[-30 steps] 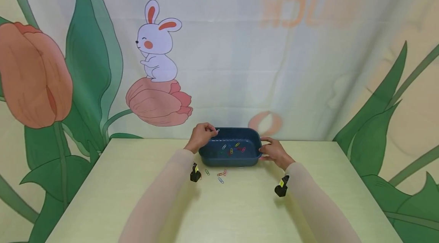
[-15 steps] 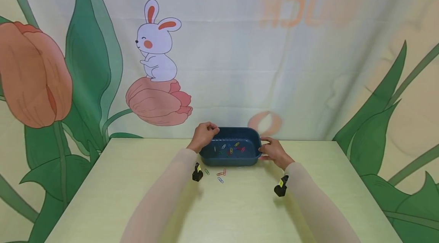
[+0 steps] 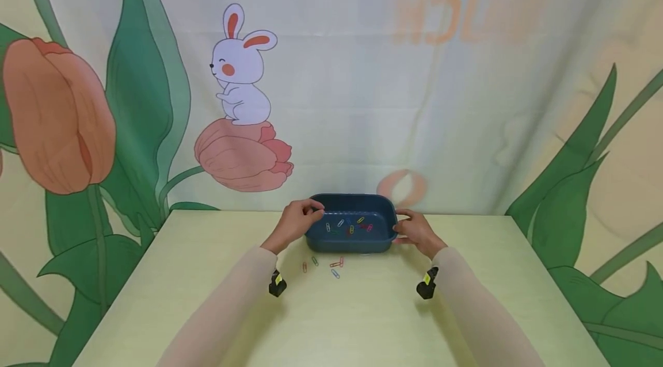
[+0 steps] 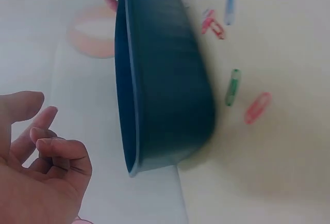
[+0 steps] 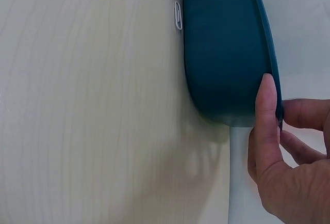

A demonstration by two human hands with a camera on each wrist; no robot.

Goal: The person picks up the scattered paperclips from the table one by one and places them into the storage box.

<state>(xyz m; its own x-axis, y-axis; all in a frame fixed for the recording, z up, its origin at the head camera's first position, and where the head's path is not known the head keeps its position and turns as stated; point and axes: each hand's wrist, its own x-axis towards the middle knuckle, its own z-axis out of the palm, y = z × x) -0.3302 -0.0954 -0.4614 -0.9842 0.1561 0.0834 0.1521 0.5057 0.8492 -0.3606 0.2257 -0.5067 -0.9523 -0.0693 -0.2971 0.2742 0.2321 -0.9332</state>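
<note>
A dark blue plastic bin [image 3: 349, 245] stands near the table's far edge, with several coloured paper clips [image 3: 351, 229] lying inside on its floor. My right hand [image 3: 416, 230] pinches the bin's right end at the rim; in the right wrist view the thumb and fingers lie on both sides of that wall. At the bin's left end hovers my left hand [image 3: 297, 221]. The left wrist view shows that hand [image 4: 46, 157] with loosely bent fingers, thumb apart from them, and nothing held. In front of the bin lie a blue paper clip [image 3: 335, 274], a green one [image 3: 315, 262] and some reddish ones.
A white paper clip [image 5: 178, 15] lies on the table close against the bin's front side. The pale wooden table [image 3: 352, 321] meets a curtain [image 3: 336, 96] printed with a rabbit and tulips right behind the bin.
The white paper clip that my left hand held now lies inside the bin. That hand has drawn back left and lower, uncovering a reddish clip on the table. My right hand stays at the rim.
</note>
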